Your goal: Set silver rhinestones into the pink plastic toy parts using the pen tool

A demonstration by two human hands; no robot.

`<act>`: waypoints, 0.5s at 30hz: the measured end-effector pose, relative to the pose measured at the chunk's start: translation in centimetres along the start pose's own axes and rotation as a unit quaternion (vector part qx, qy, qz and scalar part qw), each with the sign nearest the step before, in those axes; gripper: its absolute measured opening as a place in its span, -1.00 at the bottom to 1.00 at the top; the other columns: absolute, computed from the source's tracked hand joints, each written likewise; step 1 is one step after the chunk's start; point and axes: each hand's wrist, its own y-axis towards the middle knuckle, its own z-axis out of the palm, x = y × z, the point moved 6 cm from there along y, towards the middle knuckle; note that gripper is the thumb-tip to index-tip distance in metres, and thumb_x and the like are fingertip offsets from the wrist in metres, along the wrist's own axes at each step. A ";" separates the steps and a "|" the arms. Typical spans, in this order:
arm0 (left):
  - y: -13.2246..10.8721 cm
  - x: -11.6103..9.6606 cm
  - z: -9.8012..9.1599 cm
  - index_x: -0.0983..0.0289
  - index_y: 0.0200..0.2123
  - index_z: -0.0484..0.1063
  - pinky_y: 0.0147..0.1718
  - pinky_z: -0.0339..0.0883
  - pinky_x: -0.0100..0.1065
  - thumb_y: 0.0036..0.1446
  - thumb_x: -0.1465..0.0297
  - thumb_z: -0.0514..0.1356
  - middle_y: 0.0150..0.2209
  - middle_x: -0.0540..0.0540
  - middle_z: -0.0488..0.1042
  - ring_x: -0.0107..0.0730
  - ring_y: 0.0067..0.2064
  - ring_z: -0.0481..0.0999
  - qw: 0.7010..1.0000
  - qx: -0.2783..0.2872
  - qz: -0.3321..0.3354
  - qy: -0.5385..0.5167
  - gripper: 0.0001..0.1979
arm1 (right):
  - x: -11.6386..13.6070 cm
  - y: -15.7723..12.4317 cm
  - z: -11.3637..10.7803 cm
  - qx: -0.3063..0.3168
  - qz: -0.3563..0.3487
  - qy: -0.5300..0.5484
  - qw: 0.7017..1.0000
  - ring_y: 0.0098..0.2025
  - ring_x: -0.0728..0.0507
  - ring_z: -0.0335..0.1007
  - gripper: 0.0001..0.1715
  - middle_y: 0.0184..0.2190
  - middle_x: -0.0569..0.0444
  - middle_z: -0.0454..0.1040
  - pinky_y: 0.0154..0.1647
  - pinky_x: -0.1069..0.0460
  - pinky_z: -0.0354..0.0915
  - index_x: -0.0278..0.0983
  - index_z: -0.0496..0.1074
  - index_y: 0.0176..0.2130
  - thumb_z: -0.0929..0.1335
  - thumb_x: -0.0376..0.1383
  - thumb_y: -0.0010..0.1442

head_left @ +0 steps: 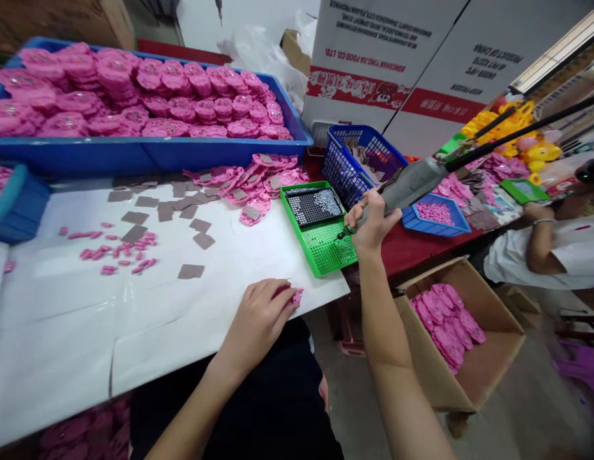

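Note:
My right hand (371,220) is wrapped round a grey electric screwdriver (405,186), and the bit points down over the green tray (320,259). At the front edge of the table, my left hand (264,306) is closed over a pink plastic piece (297,295), most of it hidden under the fingers. A black perforated plate (311,206) with many small screws (326,202) lies in the far half of the tray. Behind the tray's left side is a pile of pink flower-edged parts (255,209), some with grey squares on them.
Grey square plates (190,271) and small pink pegs (108,270) lie scattered on the white tabletop (148,326). A long blue bin (182,150) of pink parts stands behind. At right are a blue basket (347,169), a cardboard box (498,338) and a co-worker (546,255).

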 end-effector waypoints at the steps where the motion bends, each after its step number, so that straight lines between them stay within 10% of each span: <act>1: 0.0 0.0 0.0 0.22 0.00 0.49 0.01 0.36 -0.09 0.40 0.38 0.21 0.01 0.15 0.56 -0.17 0.03 0.52 1.000 -0.004 -0.004 -0.002 -0.84 | 0.0 0.1 0.0 0.000 0.002 -0.001 1.000 -0.81 0.06 0.07 -0.57 -0.77 0.37 0.16 -0.79 0.12 0.08 -0.18 0.26 -0.48 0.45 0.01 0.10; 15: 0.2 -0.3 -0.4 0.22 -0.06 0.51 -0.06 0.35 -0.11 0.40 0.39 0.20 -0.04 0.12 0.60 -0.17 -0.01 0.53 0.999 -0.023 -0.027 -0.004 -0.88 | -0.3 0.0 0.5 -0.009 -0.005 -0.042 0.999 -0.80 0.06 0.06 -0.52 -0.79 0.36 0.13 -0.76 0.10 0.15 -0.17 0.17 -0.53 0.42 0.02 0.11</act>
